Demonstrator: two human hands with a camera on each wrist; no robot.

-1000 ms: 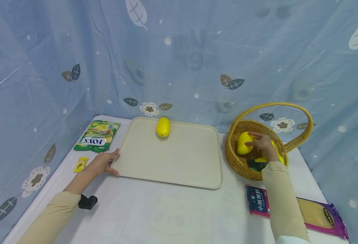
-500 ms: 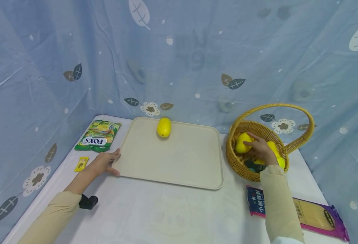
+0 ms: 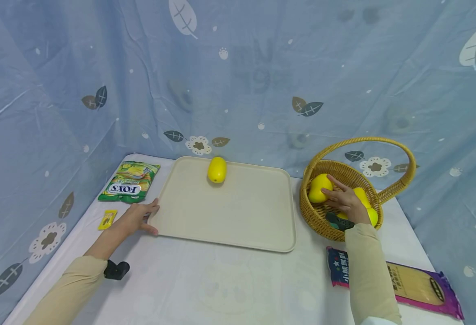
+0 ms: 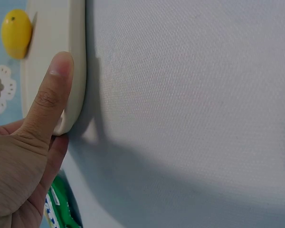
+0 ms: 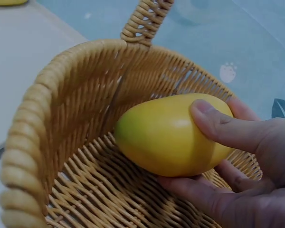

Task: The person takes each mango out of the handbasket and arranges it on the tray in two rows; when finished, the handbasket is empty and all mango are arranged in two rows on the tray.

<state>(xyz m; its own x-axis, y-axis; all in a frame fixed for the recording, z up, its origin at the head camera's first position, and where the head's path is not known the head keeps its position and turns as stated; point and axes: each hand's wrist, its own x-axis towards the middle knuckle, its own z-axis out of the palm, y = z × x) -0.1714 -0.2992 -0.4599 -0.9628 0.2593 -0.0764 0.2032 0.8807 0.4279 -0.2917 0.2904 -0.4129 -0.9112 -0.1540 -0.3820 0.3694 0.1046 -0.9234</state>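
Note:
In the wicker basket [image 3: 323, 225], the right hand [image 3: 345, 199] grips a yellow mango-like fruit [image 3: 320, 188]. The right wrist view shows the fruit [image 5: 173, 135], green at its tip, between the thumb and curled fingers of the hand [image 5: 247, 156]. More yellow fruits [image 3: 372, 215] lie in the basket near the wrist. At the beige tray's [image 3: 225, 212] front left corner the left hand [image 3: 134, 219] holds the edge; in the left wrist view, the hand's [image 4: 28, 156] thumb lies over the rim [image 4: 77, 61] with fingers beneath. A yellow fruit [image 3: 217, 170] lies at the tray's back.
A green FOX'S bag [image 3: 130, 181] and a small yellow packet [image 3: 107, 219] lie left of the tray. Front right are a dark blue and pink packet [image 3: 337, 266] and a purple-edged packet [image 3: 420, 286], partly behind the right sleeve. The basket's handle [image 3: 363, 139] arches high.
The right hand and the fruit at its fingers have shifted slightly left within the basket, and the fingers have closed further round it. The left hand stays at the tray corner.

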